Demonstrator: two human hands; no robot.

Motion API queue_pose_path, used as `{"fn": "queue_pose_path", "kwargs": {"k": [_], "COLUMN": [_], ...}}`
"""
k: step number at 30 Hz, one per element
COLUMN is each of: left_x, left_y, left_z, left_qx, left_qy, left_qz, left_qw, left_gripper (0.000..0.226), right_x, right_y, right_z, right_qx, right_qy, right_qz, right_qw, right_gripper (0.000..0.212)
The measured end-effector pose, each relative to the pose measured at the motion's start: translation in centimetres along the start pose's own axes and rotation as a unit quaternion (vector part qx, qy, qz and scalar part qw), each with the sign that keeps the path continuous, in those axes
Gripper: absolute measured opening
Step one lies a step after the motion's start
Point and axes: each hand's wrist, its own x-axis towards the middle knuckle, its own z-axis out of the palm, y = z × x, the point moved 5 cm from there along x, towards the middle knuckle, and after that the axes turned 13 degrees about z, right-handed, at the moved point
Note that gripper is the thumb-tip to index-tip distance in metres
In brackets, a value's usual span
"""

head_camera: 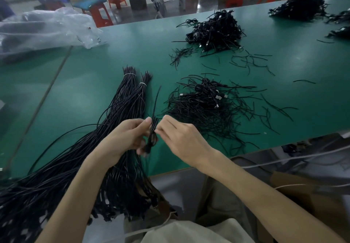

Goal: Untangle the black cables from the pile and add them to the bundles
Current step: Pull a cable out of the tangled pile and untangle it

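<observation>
The green tabletop (94, 91) spans most of the frame. Two tied bundles (128, 99) run from centre to lower left, over its near edge. I count three whole piles of black cables: a near pile (204, 102) right of centre, a second pile (214, 30) at upper centre, a third pile (299, 6) at upper right. Just below centre, my left grip (125, 134) and right grip (181, 138) both pinch one folded cable (152, 134), above the bundles.

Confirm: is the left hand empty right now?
No, the left hand pinches a small clump of black cables, which the right hand also pinches from the other side.
</observation>
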Motion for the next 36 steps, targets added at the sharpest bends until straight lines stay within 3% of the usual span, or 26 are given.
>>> {"fn": "queue_pose_path", "kwargs": {"k": [2,7,9,12,14,17,21,22,24,27,29,31,34,36], "left_x": [-0.2,-1.0,-0.7,-0.4,-0.3,0.1,0.7,0.7,0.5,0.2,0.1,-0.3,-0.5,-0.4], "left_y": [0.3,2.0,2.3,3.1,3.4,3.4,2.2,2.0,1.9,0.5,-0.9,-1.9,-3.8,-4.2], "left_z": [-0.1,1.1,1.3,1.1,0.8,0.5,0.1,0.0,0.2,-0.3,-1.8,-2.9,-2.7,-2.1], "left_qx": [-0.036,-0.012,0.034,0.114,0.162,0.2,0.176,0.178,0.178,0.178,0.301,0.447,0.534,0.559], "left_qy": [0.017,-0.081,-0.058,0.017,0.061,0.069,0.022,0.028,0.04,0.055,0.099,0.125,0.07,0.063], "left_qz": [0.055,0.176,0.178,0.202,0.217,0.203,0.102,0.096,0.105,0.085,0.062,0.023,-0.05,-0.037], "left_qw": [0.998,0.981,0.982,0.973,0.961,0.956,0.979,0.979,0.978,0.979,0.946,0.885,0.841,0.826], "left_gripper": [0.033,0.051,0.046,0.01,0.03,0.048,0.056,0.057,0.056,0.041,0.027,0.023,0.04,0.039], "right_x": [0.0,0.0,0.0,-0.1,0.1,0.4,0.2,0.1,0.0,-0.5,-0.2,0.5,2.5,3.8], "right_y": [0.7,2.2,2.2,1.6,0.9,-0.1,-0.5,-0.2,1.3,4.4,6.4,8.8,12.8,15.2], "right_z": [-0.2,-0.3,-0.4,-0.7,-1.2,-1.6,-1.0,-0.6,0.2,1.4,1.2,0.5,-1.0,-2.0], "right_qx": [0.046,0.121,0.126,0.128,0.123,0.046,-0.047,-0.028,0.091,0.26,0.302,0.344,0.348,0.34], "right_qy": [-0.007,-0.015,-0.02,-0.013,0.004,0.034,0.045,0.03,-0.037,-0.098,-0.074,-0.043,0.016,0.052], "right_qz": [0.055,0.136,0.134,0.12,0.097,0.028,-0.041,-0.022,0.095,0.294,0.361,0.419,0.475,0.501], "right_qw": [0.997,0.983,0.983,0.984,0.988,0.998,0.997,0.999,0.991,0.914,0.879,0.839,0.808,0.794], "right_gripper": [0.02,0.019,0.019,0.018,0.02,0.024,0.025,0.024,0.021,0.018,0.016,0.015,0.015,0.018]}}
